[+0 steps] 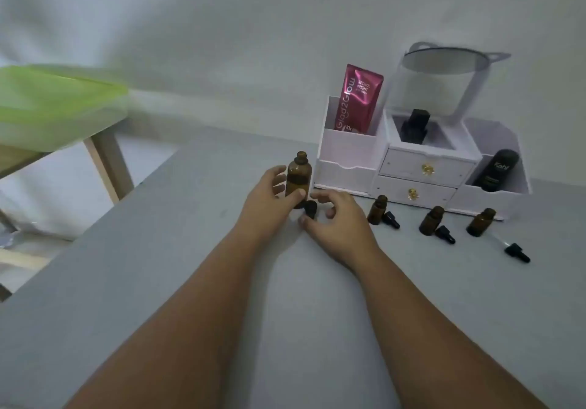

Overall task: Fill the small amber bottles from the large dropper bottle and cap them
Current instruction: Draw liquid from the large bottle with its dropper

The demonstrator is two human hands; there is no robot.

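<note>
On the grey table (158, 250), in the head view, both forearms reach forward. The left hand (269, 193) grips the large amber bottle (298, 180), thumb across its lower front and fingers behind; the bottle stands upright and uncapped, just left of the white organizer (348, 158). The right hand (339, 221) sits beside it with curled fingers, thumb and index finger bracketing 1 black dropper cap (310, 209) at the bottle's base; whether they actually pinch it I cannot tell. To the right stand 3 small amber bottles (377, 205), all open, in a row before the organizer's 2 drawers. Beside them lie 3 more dropper caps (445, 235), 1 near each bottle. The organizer holds 1 pink sachet (360, 101), 2 dark bottles (496, 170) and 1 mirror (450, 59).
</note>
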